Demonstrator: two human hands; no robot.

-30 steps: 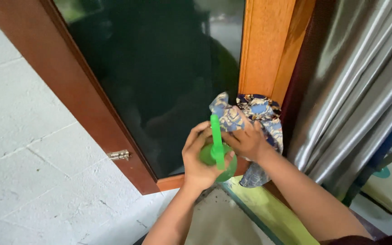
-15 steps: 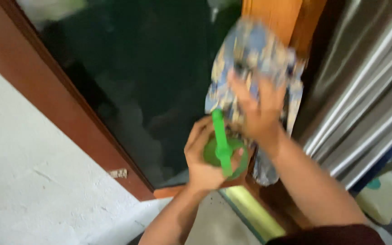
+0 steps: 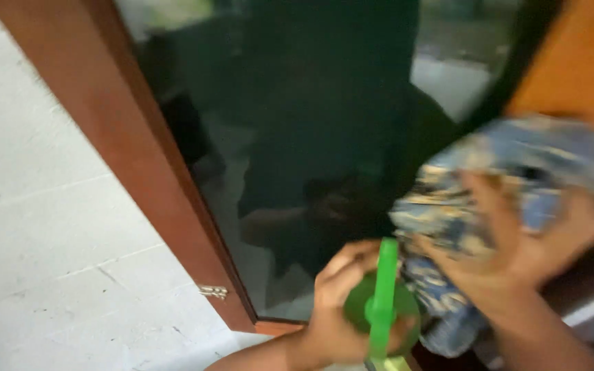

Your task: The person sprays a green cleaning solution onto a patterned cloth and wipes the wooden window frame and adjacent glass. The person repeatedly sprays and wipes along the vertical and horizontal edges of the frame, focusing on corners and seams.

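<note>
Dark glass door pane w/ reddish-brown wood frame fills background. Green spray bottle seen at bottom centre, nozzle stem pointing up; held by left hand, fingers curled round its left side, thumb end blurred. Blue patterned cloth just right of bottle, pressed against glass by right hand; fingers spread flat over cloth, grip on it can't be told, motion blur. Small metal latch low on frame; white tiled floor at left.

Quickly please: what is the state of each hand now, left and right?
Left hand: closed around the green spray bottle.
Right hand: fingers spread, pressing the blue patterned cloth toward the dark glass.
</note>
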